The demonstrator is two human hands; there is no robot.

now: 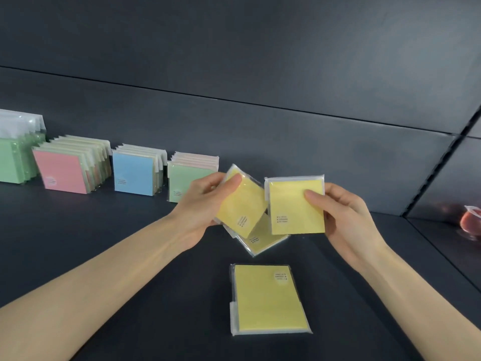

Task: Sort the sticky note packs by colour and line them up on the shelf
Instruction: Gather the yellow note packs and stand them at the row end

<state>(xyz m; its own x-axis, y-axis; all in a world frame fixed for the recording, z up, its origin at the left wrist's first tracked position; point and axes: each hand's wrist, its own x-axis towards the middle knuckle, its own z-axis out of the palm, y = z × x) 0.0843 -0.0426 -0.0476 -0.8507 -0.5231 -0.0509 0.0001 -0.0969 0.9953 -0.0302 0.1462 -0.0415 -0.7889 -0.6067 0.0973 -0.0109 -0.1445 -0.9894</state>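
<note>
While my left hand (pixel 205 204) pinches a fan of yellow packs (pixel 242 204) and my right hand (pixel 346 212) grips one more yellow pack (pixel 291 207), both above the shelf (pixel 130 243), I'd slide the single onto the fan, square the edges, add the loose yellow pack (pixel 268 300) lying nearer me & stand the lot right of the pale green row (pixel 187 175), labels fwd. Can't tell if the fan holds 2 or 3 pks; far-left green row (pixel 15 162) is cut off; reddish object (pixel 469 220) at right edge too blurred to ID

Lit softly, nearly shadowless, with pale glare on plastic wrappers (pixel 22 123) at 9 o'clock, wide-angle bowing of wall seams (pixel 234 100) toward the edges, blur at 3 o'clock.
</note>
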